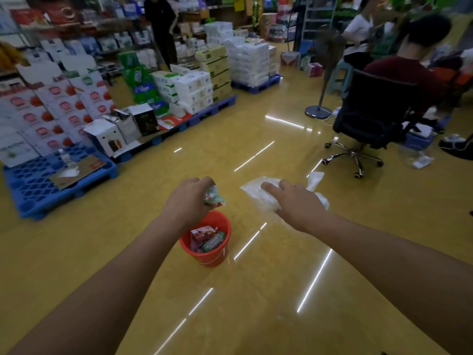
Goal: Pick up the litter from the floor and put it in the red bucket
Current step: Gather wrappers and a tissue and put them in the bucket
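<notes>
- Checked print on the stacked cartons (194,90) from 10 to 12 o'clock, on the litter in hand and on the litter in the bucket. Judged all of it too blurred to read.
- Observed left hand (188,198) stretched forward with knuckles up, fingers curled tight round a crumpled green-and-white wrapper (213,197). Placed it just above the far rim of the red bucket (212,257).
- Observed right hand (294,201) at 3 o'clock of the left, palm down, forearm extended. Found its fingers slightly bent and touching a clear plastic bag (258,194) — cannot tell whether closed on it, nor whether the bag lies on the floor or is raised.
- Recorded the bucket upright on the glossy yellow floor (256,290), at 6 o'clock of the left hand. Inside, noted a red carton (202,234) beside a green packet (213,242) — could not make out the scraps beneath.
- Noted a blue pallet (30,185) at 9 o'clock bearing flattened cardboard (76,170).
- Noted a black office chair (376,111) with a seated person (404,75) at 2 o'clock, well apart from the bucket.
</notes>
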